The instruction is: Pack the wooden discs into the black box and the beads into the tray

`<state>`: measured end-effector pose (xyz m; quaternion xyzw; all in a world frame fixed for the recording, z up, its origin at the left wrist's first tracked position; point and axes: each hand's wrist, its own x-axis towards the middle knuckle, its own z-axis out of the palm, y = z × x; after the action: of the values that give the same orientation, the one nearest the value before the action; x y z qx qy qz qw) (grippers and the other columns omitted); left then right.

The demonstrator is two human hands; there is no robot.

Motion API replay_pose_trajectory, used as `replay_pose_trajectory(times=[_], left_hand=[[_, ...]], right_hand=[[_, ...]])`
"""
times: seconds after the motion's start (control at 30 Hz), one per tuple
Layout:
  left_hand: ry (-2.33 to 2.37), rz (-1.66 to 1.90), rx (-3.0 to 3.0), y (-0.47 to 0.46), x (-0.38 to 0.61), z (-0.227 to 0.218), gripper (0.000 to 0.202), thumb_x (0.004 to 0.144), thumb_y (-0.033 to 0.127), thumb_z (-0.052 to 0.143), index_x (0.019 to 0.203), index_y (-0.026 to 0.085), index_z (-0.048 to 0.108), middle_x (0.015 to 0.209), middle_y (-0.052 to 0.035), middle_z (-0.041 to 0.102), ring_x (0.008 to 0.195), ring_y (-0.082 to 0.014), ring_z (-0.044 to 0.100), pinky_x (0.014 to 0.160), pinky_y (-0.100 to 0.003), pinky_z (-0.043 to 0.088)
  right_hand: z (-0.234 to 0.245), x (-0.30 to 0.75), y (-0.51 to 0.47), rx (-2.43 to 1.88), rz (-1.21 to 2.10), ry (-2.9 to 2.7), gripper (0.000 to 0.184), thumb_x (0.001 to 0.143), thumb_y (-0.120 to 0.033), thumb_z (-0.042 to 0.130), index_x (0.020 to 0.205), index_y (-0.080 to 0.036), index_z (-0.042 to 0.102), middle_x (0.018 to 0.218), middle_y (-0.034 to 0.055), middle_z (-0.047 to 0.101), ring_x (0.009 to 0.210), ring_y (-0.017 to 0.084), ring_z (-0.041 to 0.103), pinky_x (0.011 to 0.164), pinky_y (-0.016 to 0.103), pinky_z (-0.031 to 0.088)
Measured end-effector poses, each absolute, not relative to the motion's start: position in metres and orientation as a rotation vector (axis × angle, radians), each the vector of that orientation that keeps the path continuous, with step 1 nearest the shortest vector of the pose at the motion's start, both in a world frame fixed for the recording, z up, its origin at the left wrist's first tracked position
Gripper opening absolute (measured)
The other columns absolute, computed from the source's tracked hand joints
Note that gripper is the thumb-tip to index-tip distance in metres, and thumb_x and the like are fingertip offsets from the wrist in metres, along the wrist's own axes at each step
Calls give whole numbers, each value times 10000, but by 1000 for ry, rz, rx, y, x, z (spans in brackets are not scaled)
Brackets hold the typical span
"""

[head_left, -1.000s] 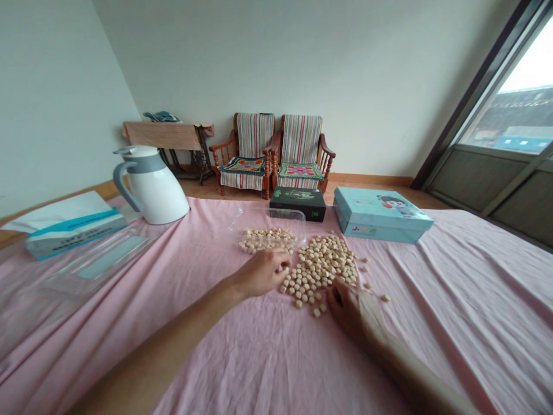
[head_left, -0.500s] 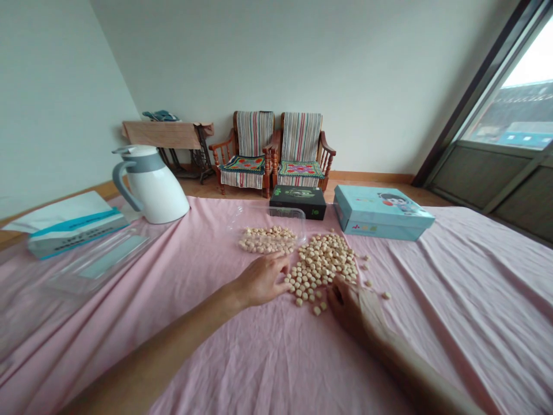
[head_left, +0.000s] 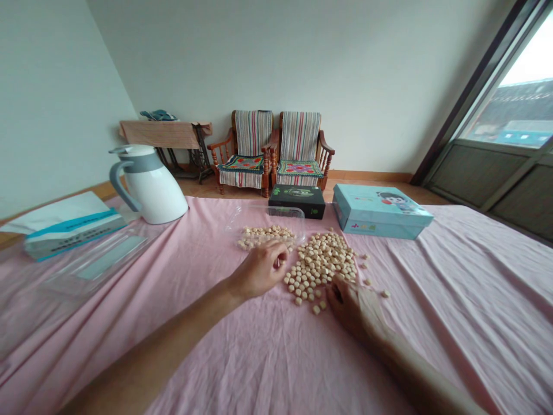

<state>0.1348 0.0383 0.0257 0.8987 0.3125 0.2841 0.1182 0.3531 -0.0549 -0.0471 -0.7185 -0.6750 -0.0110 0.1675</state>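
Note:
A pile of small, round beige pieces (head_left: 324,256) lies on the pink cloth, with a few strays along its edges. To its left, a clear plastic tray (head_left: 268,237) contains more of the same pieces. My left hand (head_left: 261,268) is closed just in front of the tray, hiding part of it; what its curled fingers hold, if anything, I cannot make out. At the pile's near right edge rests my right hand (head_left: 356,308), fingers curled in against the pieces. Whatever may be inside those fingers is hidden.
Behind the tray and pile stand a black box (head_left: 297,202) and a light blue box (head_left: 382,212). On the left are a white jug (head_left: 158,187), a blue-and-white tissue pack (head_left: 75,230) and a clear plastic lid (head_left: 108,259). Two wooden armchairs (head_left: 254,138) stand beyond the cloth.
My left hand has drawn its fingers in, lifted off the pile's left edge and moved slightly toward the tray. My right hand stays in nearly the same place.

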Motion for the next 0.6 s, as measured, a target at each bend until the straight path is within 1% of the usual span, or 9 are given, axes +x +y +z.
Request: replay_pose_trajectory(times=[0.07, 0.13, 0.2, 0.23, 0.27, 0.33, 0.43, 0.5, 0.6], left_hand=[[990, 1086, 2602, 48, 136, 43, 128, 751, 44, 521, 788, 163, 548, 800, -8, 571, 711, -115, 538, 639, -221, 418], [1035, 1299, 2573, 55, 136, 55, 148, 792, 69, 524, 901, 160, 568, 900, -26, 581, 749, -113, 555, 697, -235, 447], [1041, 1409, 2571, 57, 137, 58, 181, 819, 88, 518, 977, 160, 568, 974, -44, 580, 783, -117, 563, 748, -254, 459], [1025, 1398, 2589, 56, 138, 55, 168, 828, 96, 513, 972, 161, 571, 972, -45, 582, 789, -121, 563, 755, -260, 458], [1000, 1337, 2617, 53, 138, 51, 138, 834, 102, 507, 938, 162, 575, 938, -40, 585, 784, -125, 562, 746, -260, 455], [927, 1083, 2683, 47, 138, 38, 79, 833, 117, 509, 847, 167, 568, 845, -24, 582, 757, -132, 554, 699, -248, 441], [882, 684, 2725, 38, 139, 13, 57, 784, 122, 549, 764, 172, 532, 785, -12, 572, 725, -140, 543, 648, -243, 413], [897, 566, 2715, 34, 139, -2, 81, 747, 109, 565, 756, 173, 516, 788, -12, 574, 733, -149, 541, 649, -248, 404], [899, 557, 2689, 31, 140, -17, 110, 734, 91, 556, 783, 177, 506, 802, -12, 581, 761, -160, 540, 662, -254, 401]], right_hand=[[-47, 353, -55, -2052, -23, -1918, 217, 879, -267, 390, 720, -190, 517, 628, 15, 598, 511, 111, 439, 497, 262, 144], [-47, 353, -55, -2054, -22, -1918, 211, 877, -262, 392, 722, -191, 516, 634, 15, 602, 517, 112, 444, 499, 262, 146], [-48, 354, -54, -2051, -22, -1924, 204, 876, -263, 395, 728, -190, 516, 636, 14, 605, 516, 111, 442, 501, 263, 146], [-49, 354, -54, -2049, -27, -1927, 202, 877, -263, 394, 734, -190, 516, 635, 13, 604, 512, 110, 437, 501, 264, 146], [-49, 354, -54, -2046, -31, -1931, 199, 879, -263, 393, 742, -189, 517, 635, 12, 604, 509, 109, 434, 502, 265, 144], [-50, 355, -55, -2041, -31, -1932, 199, 882, -265, 393, 745, -188, 515, 633, 11, 601, 509, 109, 433, 500, 266, 142], [-49, 355, -55, -2037, -14, -1934, 205, 882, -269, 395, 729, -190, 506, 633, 9, 597, 518, 111, 440, 498, 264, 141], [-48, 355, -55, -2027, -5, -1937, 207, 882, -269, 396, 724, -192, 505, 630, 6, 593, 516, 110, 438, 497, 261, 142], [-50, 355, -54, -2010, -17, -1937, 216, 884, -274, 390, 719, -194, 503, 616, 1, 581, 505, 107, 424, 496, 260, 140]])
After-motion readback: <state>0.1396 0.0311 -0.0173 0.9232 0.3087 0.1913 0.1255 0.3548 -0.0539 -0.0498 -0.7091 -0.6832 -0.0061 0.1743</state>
